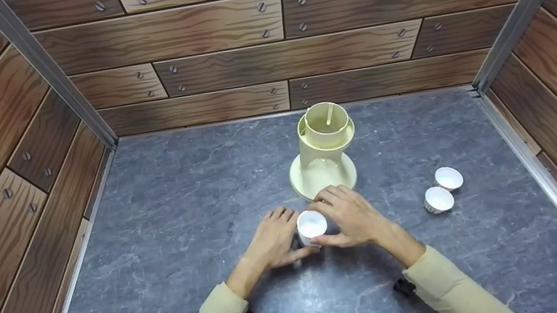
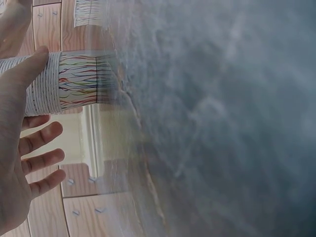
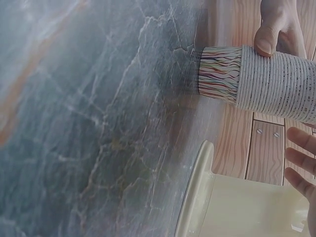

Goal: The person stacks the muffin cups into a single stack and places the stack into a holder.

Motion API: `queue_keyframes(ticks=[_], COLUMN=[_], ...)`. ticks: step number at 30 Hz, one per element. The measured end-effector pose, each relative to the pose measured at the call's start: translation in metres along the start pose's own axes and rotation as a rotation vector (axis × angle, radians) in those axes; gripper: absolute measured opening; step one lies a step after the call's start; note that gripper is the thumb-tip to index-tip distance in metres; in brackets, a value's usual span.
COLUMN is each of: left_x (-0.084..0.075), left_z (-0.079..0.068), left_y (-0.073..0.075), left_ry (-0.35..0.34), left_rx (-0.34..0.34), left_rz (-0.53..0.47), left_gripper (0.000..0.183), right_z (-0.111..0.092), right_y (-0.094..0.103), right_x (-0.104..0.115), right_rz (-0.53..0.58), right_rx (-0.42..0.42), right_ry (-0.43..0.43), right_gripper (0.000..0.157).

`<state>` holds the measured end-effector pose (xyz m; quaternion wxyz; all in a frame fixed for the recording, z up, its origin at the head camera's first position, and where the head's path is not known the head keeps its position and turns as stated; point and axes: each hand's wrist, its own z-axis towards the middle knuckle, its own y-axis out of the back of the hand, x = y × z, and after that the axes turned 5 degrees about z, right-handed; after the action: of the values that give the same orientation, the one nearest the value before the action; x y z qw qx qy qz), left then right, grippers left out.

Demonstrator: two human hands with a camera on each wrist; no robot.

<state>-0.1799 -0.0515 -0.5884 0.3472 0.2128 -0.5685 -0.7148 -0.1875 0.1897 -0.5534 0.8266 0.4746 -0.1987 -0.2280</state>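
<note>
A tall stack of white paper baking cups [image 1: 312, 225], upright on the grey tabletop, stands between the two hands. Thin coloured lines pattern the lowest cup [image 2: 78, 79], and many rims are nested above it. My left hand [image 1: 274, 239] holds the stack from the left, thumb along its near side; the other fingers [image 2: 47, 159] spread loosely. From the right, my right hand [image 1: 351, 216] curls thumb and index finger round it near the top. Behind the stack is a cream round-based stand [image 1: 323, 167] with an open tube on top.
Two separate white paper cups [image 1: 438, 199] [image 1: 448, 178] sit side by side on the right of the tabletop. Wood-patterned panels [image 1: 220, 25] wall in the back and both sides, with metal edging [image 1: 553, 186] along the right.
</note>
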Motion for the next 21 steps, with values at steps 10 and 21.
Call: queue_keyframes(ticks=[10,21], left_x=[0.000,-0.001], left_z=[0.000,-0.001], left_y=[0.000,-0.001], left_ry=[-0.009,0.014], left_rx=[-0.023,-0.035], left_rz=[0.014,-0.072], left_gripper=[0.080,0.077], right_z=[-0.003,-0.014], right_y=[0.001,0.017], right_x=[-0.001,-0.007], right_rz=[0.044,0.035], right_rx=[-0.031,-0.072], right_ry=[-0.006,0.012], right_gripper=[0.064,0.069])
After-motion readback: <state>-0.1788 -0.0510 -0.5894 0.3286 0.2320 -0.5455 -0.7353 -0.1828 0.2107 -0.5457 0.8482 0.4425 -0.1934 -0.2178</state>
